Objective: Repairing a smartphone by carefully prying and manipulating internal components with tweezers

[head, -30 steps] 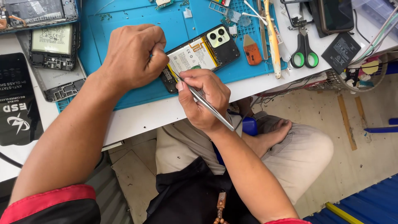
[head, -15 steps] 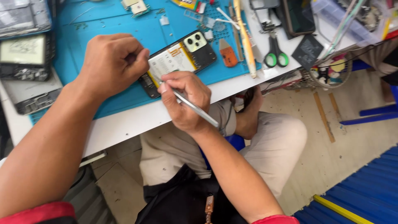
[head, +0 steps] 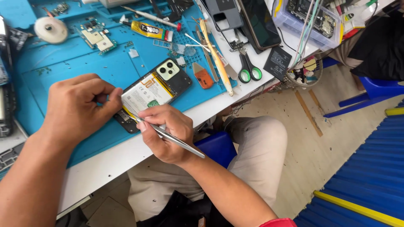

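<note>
An opened smartphone [head: 162, 84] lies on the blue work mat [head: 75, 67], its back off, showing a white battery [head: 145, 94] and a camera block [head: 167, 69]. My left hand [head: 80, 105] presses on the phone's lower left end, fingers curled. My right hand [head: 166, 132] grips metal tweezers [head: 176, 141], their tip touching the phone's lower edge beside the battery.
Green-handled scissors [head: 248, 69], an orange pry tool [head: 203, 77], a yellow glue tube [head: 149, 30], a tape roll [head: 50, 29], small circuit boards [head: 99, 38], a dark phone [head: 259, 23] and a clear parts box [head: 311, 19] surround the mat. The white table edge [head: 126, 155] runs above my knees.
The view has shifted and drawn closer, so the phone sits lower and more central. Both hands stay on the phone, the tweezers still at its lower edge.
</note>
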